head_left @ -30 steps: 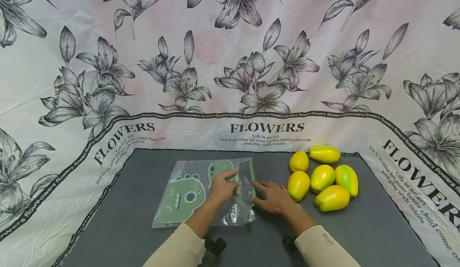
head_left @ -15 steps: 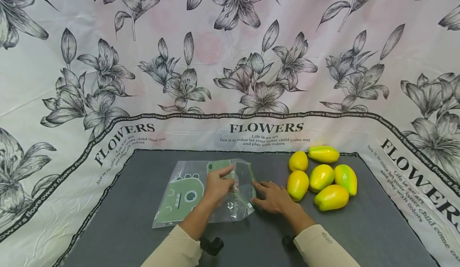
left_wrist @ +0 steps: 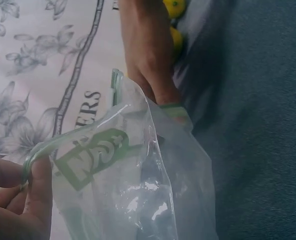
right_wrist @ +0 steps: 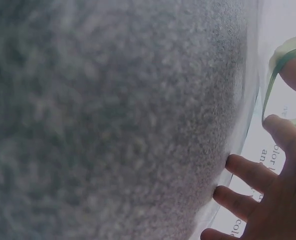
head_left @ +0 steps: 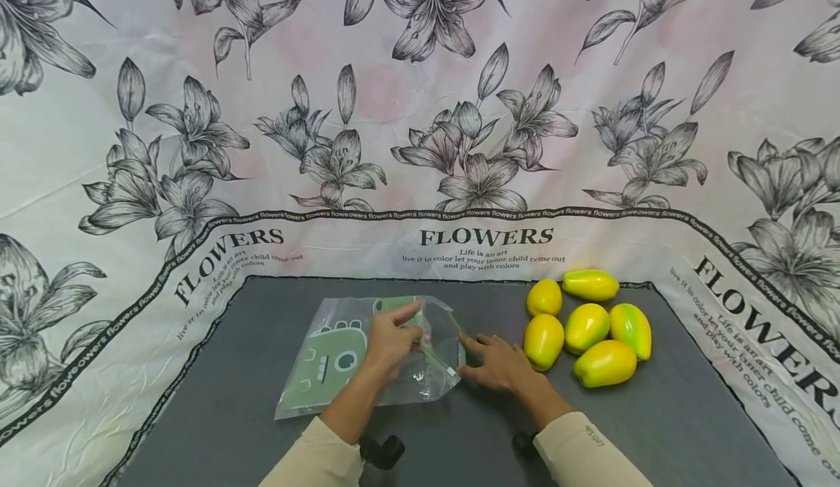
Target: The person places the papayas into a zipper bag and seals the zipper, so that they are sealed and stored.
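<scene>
A clear zip-lock bag (head_left: 407,388) with a green cartoon monster print lies on the grey table, its mouth to the right. My left hand (head_left: 389,341) pinches the green zip edge of its top layer between thumb and fingers; in the left wrist view the left hand (left_wrist: 23,200) holds that edge raised and the mouth gapes. Beside the mouth, my right hand (head_left: 502,363) lies with spread fingers, touching the lower green strip (left_wrist: 176,112). The right wrist view has the right hand (right_wrist: 280,187) with thumb and index finger at this strip. A white slider (head_left: 451,372) sits at the zip's near end.
Several yellow-green mangoes (head_left: 587,328) lie grouped to the right of my right hand. A white cloth with printed flowers (head_left: 485,250) rises behind and along both sides of the grey table (head_left: 216,392).
My left hand has drawn leftward with the top zip edge, and the bag's mouth gapes wider. My right hand has stayed nearly in place at the lower edge.
</scene>
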A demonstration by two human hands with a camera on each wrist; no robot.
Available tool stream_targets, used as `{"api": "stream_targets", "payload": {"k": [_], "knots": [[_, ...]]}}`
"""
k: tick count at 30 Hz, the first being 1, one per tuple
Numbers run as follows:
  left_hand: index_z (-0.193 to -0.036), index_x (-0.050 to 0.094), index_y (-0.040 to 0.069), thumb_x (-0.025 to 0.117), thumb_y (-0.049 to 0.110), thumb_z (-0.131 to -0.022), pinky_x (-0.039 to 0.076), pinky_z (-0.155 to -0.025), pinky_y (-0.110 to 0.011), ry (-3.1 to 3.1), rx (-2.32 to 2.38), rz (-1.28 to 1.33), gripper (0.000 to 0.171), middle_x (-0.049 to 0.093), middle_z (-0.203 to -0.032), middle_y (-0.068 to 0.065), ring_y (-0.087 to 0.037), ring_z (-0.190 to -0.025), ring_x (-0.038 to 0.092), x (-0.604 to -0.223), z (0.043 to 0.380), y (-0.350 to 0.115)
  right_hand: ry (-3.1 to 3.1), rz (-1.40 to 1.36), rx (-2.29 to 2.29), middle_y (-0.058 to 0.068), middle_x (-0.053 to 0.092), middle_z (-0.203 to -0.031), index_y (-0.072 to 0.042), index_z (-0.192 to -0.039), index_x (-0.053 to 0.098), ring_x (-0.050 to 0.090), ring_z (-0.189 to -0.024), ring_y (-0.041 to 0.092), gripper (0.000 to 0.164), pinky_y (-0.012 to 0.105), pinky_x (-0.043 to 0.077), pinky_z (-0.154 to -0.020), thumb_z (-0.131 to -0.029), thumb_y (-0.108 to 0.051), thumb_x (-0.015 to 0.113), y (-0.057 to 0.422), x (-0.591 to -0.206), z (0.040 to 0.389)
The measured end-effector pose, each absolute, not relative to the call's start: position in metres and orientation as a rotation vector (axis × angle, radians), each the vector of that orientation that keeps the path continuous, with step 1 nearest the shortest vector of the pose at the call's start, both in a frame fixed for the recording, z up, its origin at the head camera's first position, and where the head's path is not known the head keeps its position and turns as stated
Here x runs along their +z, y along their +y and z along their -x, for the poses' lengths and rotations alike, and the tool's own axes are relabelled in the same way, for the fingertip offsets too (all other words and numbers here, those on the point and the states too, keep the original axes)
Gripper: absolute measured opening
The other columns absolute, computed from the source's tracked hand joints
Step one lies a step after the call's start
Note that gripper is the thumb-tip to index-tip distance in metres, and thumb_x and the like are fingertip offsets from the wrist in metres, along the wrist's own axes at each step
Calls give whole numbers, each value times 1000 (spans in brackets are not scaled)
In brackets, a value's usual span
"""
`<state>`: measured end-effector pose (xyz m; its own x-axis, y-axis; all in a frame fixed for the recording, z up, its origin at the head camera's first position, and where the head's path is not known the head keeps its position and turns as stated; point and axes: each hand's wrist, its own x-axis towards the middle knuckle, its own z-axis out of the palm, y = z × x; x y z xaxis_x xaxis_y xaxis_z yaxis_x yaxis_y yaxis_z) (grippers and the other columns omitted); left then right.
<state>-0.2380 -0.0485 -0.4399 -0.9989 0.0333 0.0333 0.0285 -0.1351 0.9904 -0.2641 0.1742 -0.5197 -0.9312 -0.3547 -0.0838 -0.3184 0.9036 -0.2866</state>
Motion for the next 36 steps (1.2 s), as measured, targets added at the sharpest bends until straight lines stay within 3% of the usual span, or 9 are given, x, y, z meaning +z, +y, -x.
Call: {"api": "stream_targets", "payload": {"k": [10, 20, 24, 28, 32, 36], "knots": [[-131, 55, -5, 58, -17, -78, 59, -56, -33, 2167, 2242, -103, 54, 50, -137, -20, -18, -56, 63, -456, 235, -45, 2914, 574, -475, 16, 45, -143, -28, -149, 41, 37, -131, 43, 72, 73, 25, -100, -87, -62, 57, 176, -521, 263], [-132, 53, -7, 58, -14, -79, 59, -57, -33, 2195, 2197, -129, 53, 49, -138, -20, -22, -59, 64, -460, 235, -47, 2903, 726, -684, 18, 46, -142, -24, -150, 39, 41, -128, 41, 69, 62, 34, -102, -91, -57, 55, 176, -516, 265], [-132, 52, -10, 56, -15, -81, 60, -59, -38, 2216, 2168, -150, 52, 48, -138, -22, -27, -64, 65, -450, 230, -47, 2875, 769, -824, 15, 44, -144, -25, -151, 38, 40, -130, 38, 70, 61, 34, -103, -92, -59, 53, 175, -512, 265], [-131, 51, -12, 55, -16, -80, 60, -59, -40, 2223, 2154, -138, 51, 48, -137, -24, -32, -63, 64, -443, 228, -47, 2882, 872, -959, 14, 45, -143, -18, -150, 40, 41, -129, 37, 68, 60, 34, -104, -92, -51, 58, 178, -505, 264], [-132, 52, -10, 56, -15, -81, 59, -55, -33, 2219, 2172, -140, 52, 47, -138, -22, -27, -61, 64, -458, 236, -46, 2925, 972, -1050, 14, 47, -142, -12, -148, 43, 44, -127, 38, 67, 61, 36, -102, -91, -41, 64, 186, -492, 261], [-133, 52, -8, 56, -14, -81, 58, -53, -31, 2233, 2164, -166, 53, 47, -139, -21, -21, -59, 63, -463, 236, -46, 2968, 912, -1114, 13, 46, -143, -17, -148, 43, 41, -128, 40, 69, 65, 34, -101, -89, -43, 67, 199, -478, 257]]}}
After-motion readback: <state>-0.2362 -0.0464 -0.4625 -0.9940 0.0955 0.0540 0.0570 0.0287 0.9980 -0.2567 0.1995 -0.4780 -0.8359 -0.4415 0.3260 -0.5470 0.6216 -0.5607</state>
